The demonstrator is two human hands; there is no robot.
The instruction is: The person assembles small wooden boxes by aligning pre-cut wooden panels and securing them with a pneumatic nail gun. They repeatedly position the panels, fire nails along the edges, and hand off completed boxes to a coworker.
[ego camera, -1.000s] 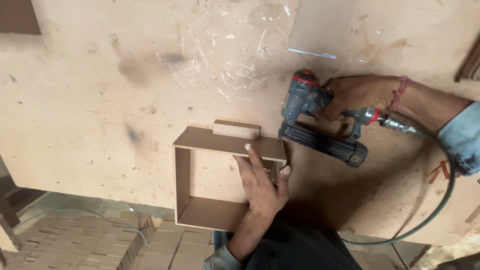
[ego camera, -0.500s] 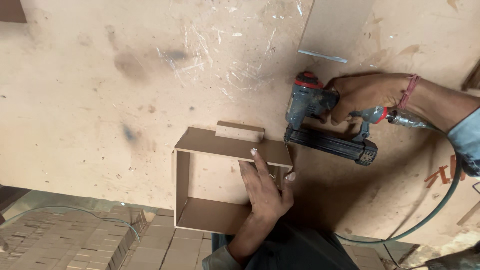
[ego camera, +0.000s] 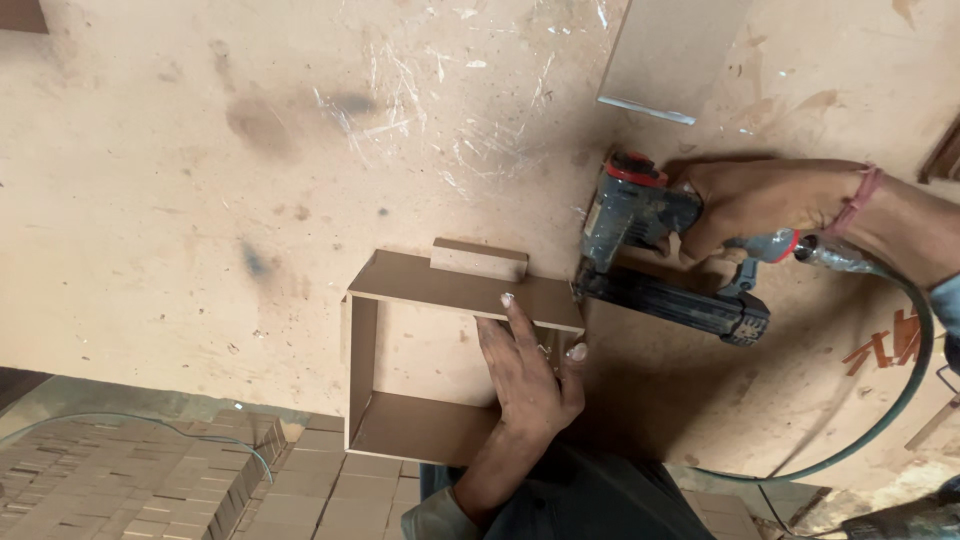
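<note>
I see a scratched, stained fibreboard desk (ego camera: 200, 200), stacked boards (ego camera: 150, 480) below its edge, open wooden box frame (ego camera: 400, 380) on it, empty, left hand (ego camera: 530, 365) flat on its corner, right hand (ego camera: 765, 200) closed around nail gun (ego camera: 650, 250) touching that frame.

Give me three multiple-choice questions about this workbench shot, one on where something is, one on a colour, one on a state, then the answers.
1. Where does the nose of the dark pneumatic nail gun sit?
A. At the right end of the open brown fibreboard box frame's top panel
B. On the stacked boards below the bench
C. Inside the frame

2. What colour is the cap on top of the nail gun?
A. Yellow
B. Red
C. White

3. What is the left hand doing?
A. Hanging free off the bench
B. Holding the air hose
C. Pressing flat on the frame's right side

Answers: 1 A, the nose meets the frame's top right corner. 2 B, a red cap shows beside the right hand. 3 C, palm and fingers lie on the frame, with no closed grip.
</note>
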